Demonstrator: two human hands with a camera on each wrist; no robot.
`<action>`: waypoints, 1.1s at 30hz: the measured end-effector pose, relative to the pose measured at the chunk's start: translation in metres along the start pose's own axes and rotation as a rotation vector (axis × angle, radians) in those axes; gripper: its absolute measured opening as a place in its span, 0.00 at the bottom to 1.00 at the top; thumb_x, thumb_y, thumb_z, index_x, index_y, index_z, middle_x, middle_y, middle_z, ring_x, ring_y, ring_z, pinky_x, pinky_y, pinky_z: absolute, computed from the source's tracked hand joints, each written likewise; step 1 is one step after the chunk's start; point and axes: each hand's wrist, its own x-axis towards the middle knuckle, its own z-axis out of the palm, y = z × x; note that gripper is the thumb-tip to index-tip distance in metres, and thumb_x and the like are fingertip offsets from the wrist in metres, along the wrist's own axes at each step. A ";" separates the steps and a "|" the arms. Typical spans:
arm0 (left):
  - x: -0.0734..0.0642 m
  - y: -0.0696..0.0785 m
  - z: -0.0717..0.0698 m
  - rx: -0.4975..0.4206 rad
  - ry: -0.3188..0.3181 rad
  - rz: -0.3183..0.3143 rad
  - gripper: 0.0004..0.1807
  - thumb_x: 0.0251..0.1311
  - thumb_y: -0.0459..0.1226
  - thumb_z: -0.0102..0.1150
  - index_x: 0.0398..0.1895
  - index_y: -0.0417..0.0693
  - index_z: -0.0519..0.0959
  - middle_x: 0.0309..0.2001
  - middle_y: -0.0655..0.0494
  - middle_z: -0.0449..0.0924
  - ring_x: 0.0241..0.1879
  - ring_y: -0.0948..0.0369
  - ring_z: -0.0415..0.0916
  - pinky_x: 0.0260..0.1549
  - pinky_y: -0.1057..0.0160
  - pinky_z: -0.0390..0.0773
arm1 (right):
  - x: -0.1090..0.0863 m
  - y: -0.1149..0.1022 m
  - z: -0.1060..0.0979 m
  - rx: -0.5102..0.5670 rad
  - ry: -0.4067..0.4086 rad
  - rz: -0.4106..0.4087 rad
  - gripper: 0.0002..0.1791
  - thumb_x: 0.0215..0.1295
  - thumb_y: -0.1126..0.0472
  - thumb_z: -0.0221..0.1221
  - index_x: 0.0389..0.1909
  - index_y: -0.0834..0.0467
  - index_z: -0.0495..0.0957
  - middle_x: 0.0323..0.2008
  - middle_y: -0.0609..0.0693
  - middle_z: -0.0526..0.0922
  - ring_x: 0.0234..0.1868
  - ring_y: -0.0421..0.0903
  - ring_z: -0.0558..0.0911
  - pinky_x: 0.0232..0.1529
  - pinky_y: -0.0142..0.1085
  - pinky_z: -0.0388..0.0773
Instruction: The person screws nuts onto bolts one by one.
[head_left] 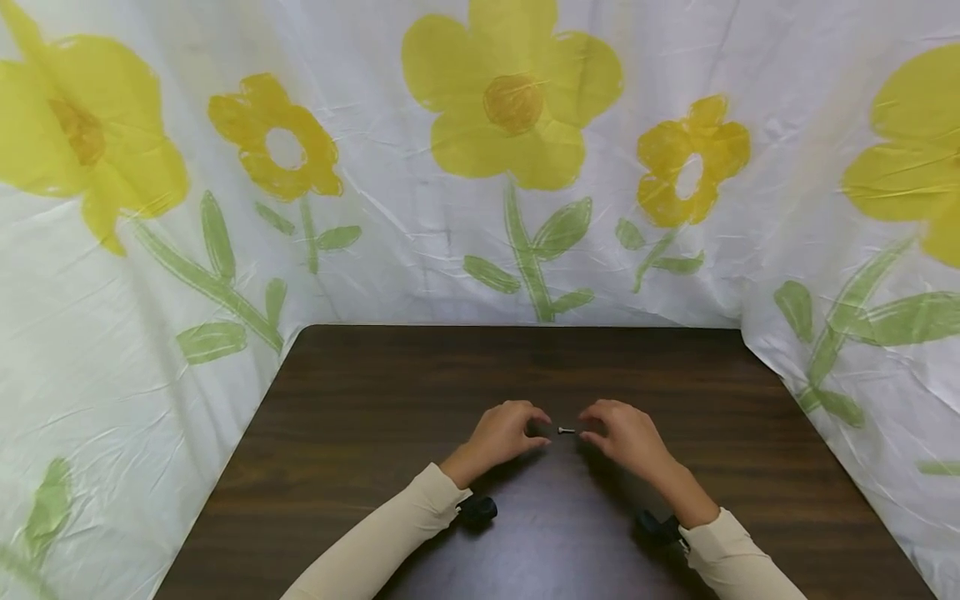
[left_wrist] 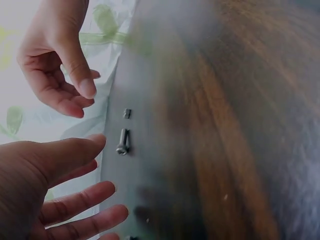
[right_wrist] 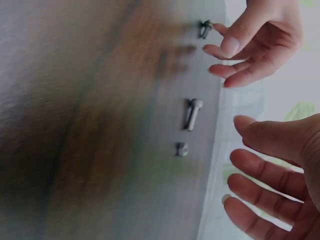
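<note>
A small metal bolt (head_left: 566, 431) lies on the dark wooden table between the two hands. A little nut (left_wrist: 127, 113) sits just off the end of its shank, on the right hand's side. The left hand (head_left: 506, 432) is held left of the bolt, fingers apart and loosely bent, with nothing between them. Facing it from the right, the right hand (head_left: 624, 437) is also free, thumb and fingers spread. In the right wrist view, a second bolt (right_wrist: 205, 29) appears by the left hand's fingertips; the head view hides it behind that hand.
The brown wood-grain table (head_left: 360, 400) meets a white curtain (head_left: 405, 250) with yellow flowers at its back and sides. Black wrist cameras hang below both wrists, the left one (head_left: 477, 510) and the right one (head_left: 657, 527) close above the tabletop.
</note>
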 end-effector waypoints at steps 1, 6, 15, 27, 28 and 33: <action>0.001 0.001 0.001 0.007 -0.002 -0.006 0.16 0.59 0.49 0.74 0.48 0.58 0.88 0.39 0.63 0.85 0.36 0.67 0.79 0.33 0.66 0.79 | -0.001 0.001 0.000 0.003 -0.011 0.011 0.14 0.51 0.61 0.78 0.39 0.55 0.87 0.36 0.46 0.86 0.35 0.46 0.85 0.32 0.43 0.82; 0.005 0.004 0.007 0.009 0.009 -0.021 0.14 0.59 0.48 0.73 0.47 0.59 0.88 0.39 0.64 0.85 0.37 0.67 0.80 0.33 0.66 0.80 | -0.009 0.010 0.003 0.012 -0.055 0.084 0.14 0.52 0.60 0.77 0.40 0.55 0.87 0.38 0.47 0.87 0.38 0.48 0.86 0.34 0.46 0.83; 0.012 0.007 0.012 0.035 0.035 -0.045 0.11 0.58 0.48 0.74 0.43 0.60 0.89 0.36 0.66 0.84 0.36 0.67 0.80 0.32 0.65 0.80 | -0.011 0.023 0.009 0.025 -0.074 0.108 0.17 0.50 0.57 0.79 0.42 0.55 0.88 0.34 0.45 0.85 0.32 0.44 0.83 0.30 0.43 0.79; 0.020 0.010 0.023 0.054 0.064 -0.085 0.10 0.56 0.50 0.75 0.40 0.63 0.90 0.33 0.68 0.81 0.33 0.69 0.78 0.27 0.67 0.77 | -0.007 0.025 0.022 0.038 -0.095 0.119 0.14 0.52 0.59 0.77 0.41 0.55 0.90 0.26 0.39 0.79 0.24 0.35 0.75 0.22 0.31 0.71; 0.020 0.011 0.024 0.056 0.066 -0.089 0.10 0.56 0.50 0.75 0.40 0.63 0.90 0.33 0.68 0.81 0.32 0.69 0.78 0.26 0.68 0.76 | -0.006 0.025 0.022 0.040 -0.093 0.120 0.13 0.53 0.60 0.77 0.41 0.56 0.90 0.26 0.40 0.79 0.24 0.35 0.76 0.22 0.31 0.72; 0.021 0.012 0.027 0.067 0.069 -0.106 0.10 0.55 0.50 0.75 0.39 0.64 0.90 0.32 0.69 0.80 0.32 0.70 0.78 0.25 0.68 0.76 | -0.005 0.023 0.025 0.067 -0.078 0.128 0.09 0.53 0.61 0.76 0.36 0.54 0.91 0.28 0.41 0.82 0.25 0.36 0.78 0.22 0.31 0.74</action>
